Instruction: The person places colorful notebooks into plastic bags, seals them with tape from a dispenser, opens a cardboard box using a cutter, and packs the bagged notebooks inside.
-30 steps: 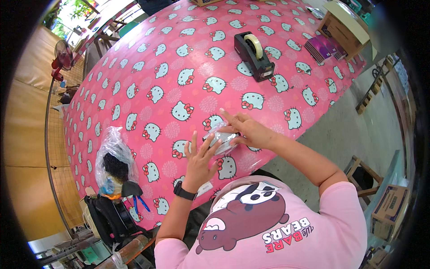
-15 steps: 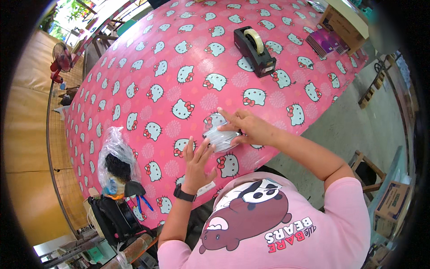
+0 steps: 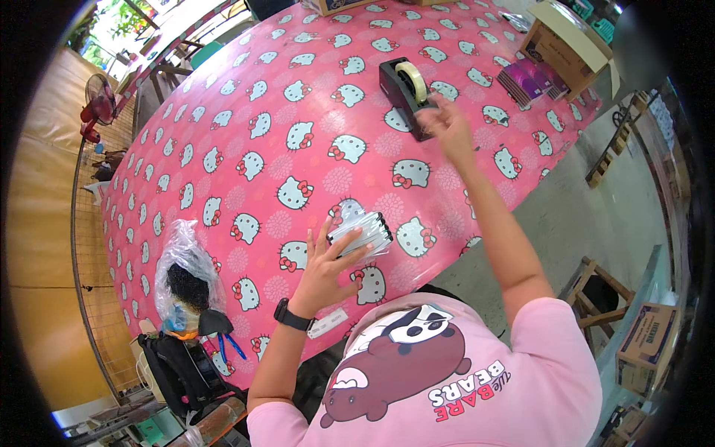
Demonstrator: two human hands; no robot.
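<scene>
A bundle of several slim whitish sticks with black ends [image 3: 376, 232] lies in clear plastic on the table, close to my body. My left hand [image 3: 328, 270] rests on its left side, fingers stretched and spread over the plastic, thumb apart and off the bundle. Farther off to the right stands a black tape dispenser [image 3: 398, 93] with a roll of clear yellowish tape [image 3: 412, 82]. At its near, cutting end is my right hand [image 3: 449, 128]. Motion blurs those fingers, and whether tape is between them does not show.
A pink patterned cover spreads over the table [image 3: 335, 179]. At left are a clear plastic bag with dark contents [image 3: 190, 279], blue-handled pliers [image 3: 231, 346] and a black bag [image 3: 179, 372]. Purple packs [image 3: 527, 80] and a cardboard box [image 3: 562, 48] stand far right.
My right hand has left the bundle and reached far and right to the tape dispenser. My left hand stays at the bundle, its fingers now lying over it. The bundle's black ends now show.
</scene>
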